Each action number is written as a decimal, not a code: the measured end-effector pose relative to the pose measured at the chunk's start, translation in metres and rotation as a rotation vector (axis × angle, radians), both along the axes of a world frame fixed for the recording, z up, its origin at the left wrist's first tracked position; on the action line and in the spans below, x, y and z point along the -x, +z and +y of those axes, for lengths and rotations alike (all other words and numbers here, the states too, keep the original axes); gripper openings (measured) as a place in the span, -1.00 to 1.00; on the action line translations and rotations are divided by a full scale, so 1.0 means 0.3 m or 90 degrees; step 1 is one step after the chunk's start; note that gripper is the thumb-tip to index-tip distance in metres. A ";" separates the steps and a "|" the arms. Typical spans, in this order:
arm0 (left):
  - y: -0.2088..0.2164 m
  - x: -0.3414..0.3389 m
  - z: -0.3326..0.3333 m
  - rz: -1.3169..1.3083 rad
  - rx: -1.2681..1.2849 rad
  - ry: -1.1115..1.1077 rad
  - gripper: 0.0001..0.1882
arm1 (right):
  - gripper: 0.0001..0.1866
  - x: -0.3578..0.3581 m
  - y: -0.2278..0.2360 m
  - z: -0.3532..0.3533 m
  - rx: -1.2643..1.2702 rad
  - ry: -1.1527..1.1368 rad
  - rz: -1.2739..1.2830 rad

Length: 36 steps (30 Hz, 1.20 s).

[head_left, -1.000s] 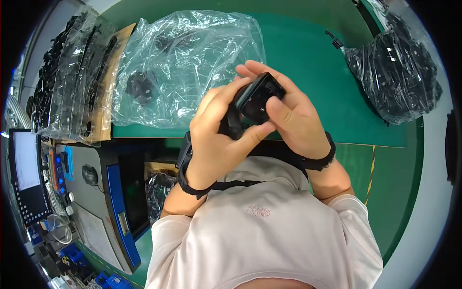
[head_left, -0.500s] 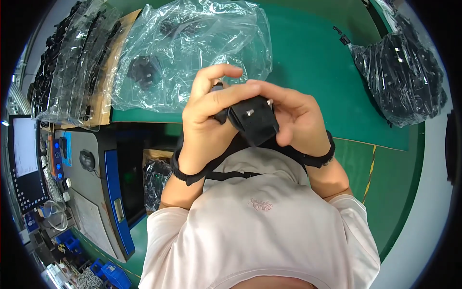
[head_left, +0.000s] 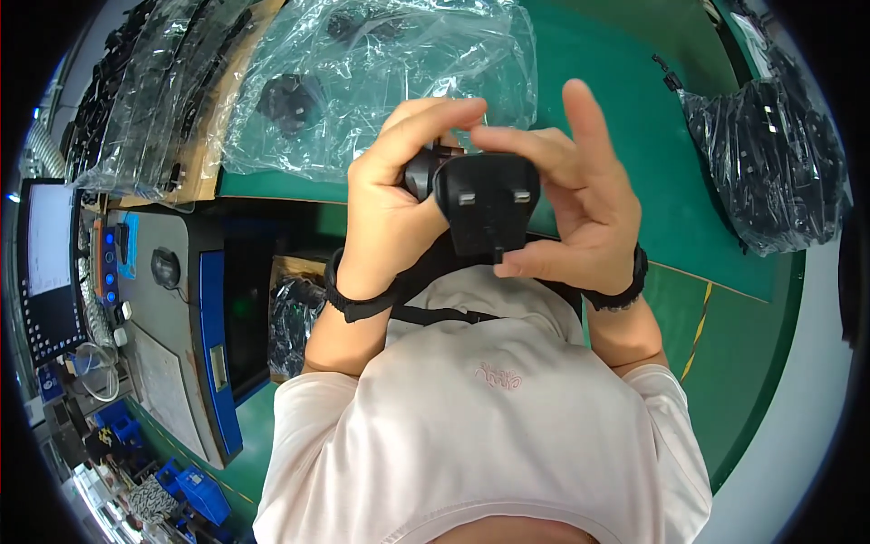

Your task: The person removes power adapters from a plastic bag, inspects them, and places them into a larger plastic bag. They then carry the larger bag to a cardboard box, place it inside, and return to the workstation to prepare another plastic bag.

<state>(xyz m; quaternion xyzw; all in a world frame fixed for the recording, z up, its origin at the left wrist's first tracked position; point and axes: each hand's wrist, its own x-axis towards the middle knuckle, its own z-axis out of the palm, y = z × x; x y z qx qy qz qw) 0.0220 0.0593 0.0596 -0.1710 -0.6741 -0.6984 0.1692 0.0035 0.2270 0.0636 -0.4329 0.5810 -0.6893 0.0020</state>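
Note:
Up in front of my chest is a black three-pin power adapter [head_left: 492,213]. Its pin face points at me, showing two flat metal-tipped pins and a dark third pin at the lower edge. My right hand [head_left: 598,213] grips it between the index finger at its top edge and the thumb at its bottom edge, with another finger stretched upward. My left hand [head_left: 385,204] curls around a second black plug-like piece [head_left: 420,174], pressed against the adapter's left side. The left thumb and most of that second piece are hidden.
Beyond my hands a clear plastic bag [head_left: 381,109] holds a few black pieces on the green table [head_left: 598,100]. Clear-wrapped black parts [head_left: 163,100] are stacked at the left. A filled black bag [head_left: 766,163] lies at the right. A grey cabinet [head_left: 172,317] stands at lower left.
The adapter has turned from a tilted angle until its pin face shows squarely. My right hand has opened out somewhat, one finger lifting up and the thumb moving to the adapter's lower edge.

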 end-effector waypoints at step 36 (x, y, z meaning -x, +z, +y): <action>0.062 -0.080 0.006 -0.463 -0.572 -0.337 -0.38 | -0.10 0.012 0.003 0.061 0.033 -0.036 -0.062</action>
